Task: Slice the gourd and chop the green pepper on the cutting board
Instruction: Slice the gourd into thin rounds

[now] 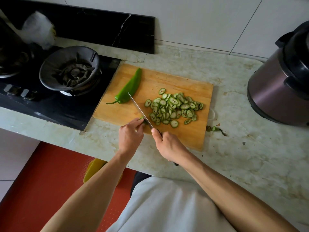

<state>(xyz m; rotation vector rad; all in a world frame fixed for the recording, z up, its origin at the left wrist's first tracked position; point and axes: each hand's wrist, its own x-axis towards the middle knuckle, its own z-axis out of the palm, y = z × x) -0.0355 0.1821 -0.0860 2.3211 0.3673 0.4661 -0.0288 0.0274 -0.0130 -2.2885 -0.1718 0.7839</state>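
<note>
1. Tabletop (pixel 234 148): holds cutting board (pixel 167 81) beside gas stove (pixel 70 71); pressure cooker (pixel 280 84) shut, contents hidden.
2. Board: gourd slices (pixel 173 108) piled right, clear of blade; whole green pepper (pixel 129 88) waits far-left, uncut.
3. Right hand (pixel 168 146): fingers wrapped tight on knife (pixel 140 110) handle.
4. Left hand (pixel 130 136): fingers pinch gourd end stub (pixel 142 119) at board's near edge, steadying the last cuts prob.

Bare cutting board (pixel 167 81) lies beyond the hands; green pepper (pixel 129 88) blocks ahead-left, slice pile (pixel 173 107) ahead-right; tabletop (pixel 234 148) rightward is open.
</note>
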